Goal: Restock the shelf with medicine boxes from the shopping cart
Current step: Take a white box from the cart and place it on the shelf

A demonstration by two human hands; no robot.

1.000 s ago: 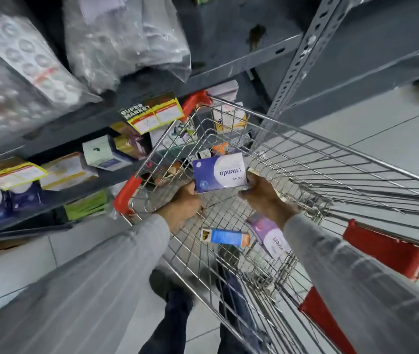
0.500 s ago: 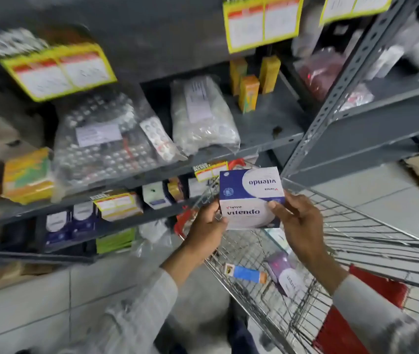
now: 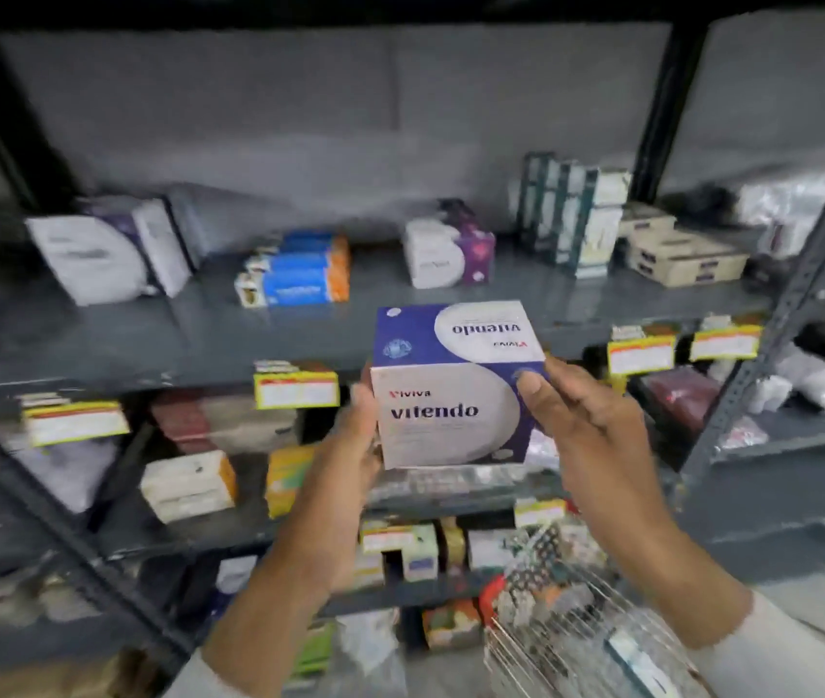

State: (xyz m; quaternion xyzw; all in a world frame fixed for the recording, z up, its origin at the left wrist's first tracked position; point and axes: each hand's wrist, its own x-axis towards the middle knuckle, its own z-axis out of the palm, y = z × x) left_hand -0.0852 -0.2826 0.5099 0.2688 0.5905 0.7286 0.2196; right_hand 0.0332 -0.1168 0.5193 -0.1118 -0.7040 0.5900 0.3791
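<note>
Shelf (image 3: 148, 340) now behind higher-raised Vitendo box (image 3: 450, 420)

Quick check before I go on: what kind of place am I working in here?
Likely a pharmacy or supermarket medicine aisle: grey metal shelving stocked with medicine boxes, yellow price tags on shelf edges, a wire shopping cart.

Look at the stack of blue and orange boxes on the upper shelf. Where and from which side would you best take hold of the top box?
Probably grip the top box of the blue and orange stack across its two long faces, reaching from the shelf's open front. The boxes lie flat, one end toward the viewer, with bare shelf on both sides, so fingers should fit either side.
</note>
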